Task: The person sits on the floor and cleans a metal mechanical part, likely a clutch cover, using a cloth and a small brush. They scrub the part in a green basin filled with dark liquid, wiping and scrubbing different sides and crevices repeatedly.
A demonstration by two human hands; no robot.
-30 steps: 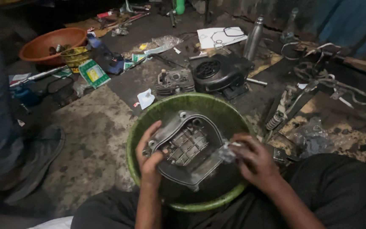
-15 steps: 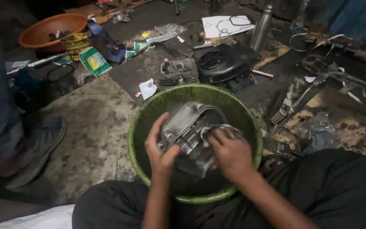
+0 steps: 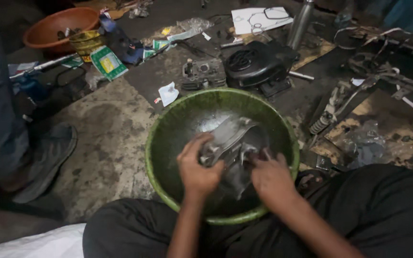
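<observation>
Metal engine cover [image 3: 233, 136] now tilted steeper, lower in green basin [image 3: 168, 124]

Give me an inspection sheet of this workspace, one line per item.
Surface: stained concrete floor, grimy.
Job's things: grey metal engine cover held tilted inside the green basin.
Clutter: orange bowl, cylinder head, black fan housing, steel bottle, gasket sheet, packets.
Grippers: left hand grips the cover's edge; right hand works against its right side.
Cables: loose wires at right.
Surroundings: another person's shoe at left.
</observation>
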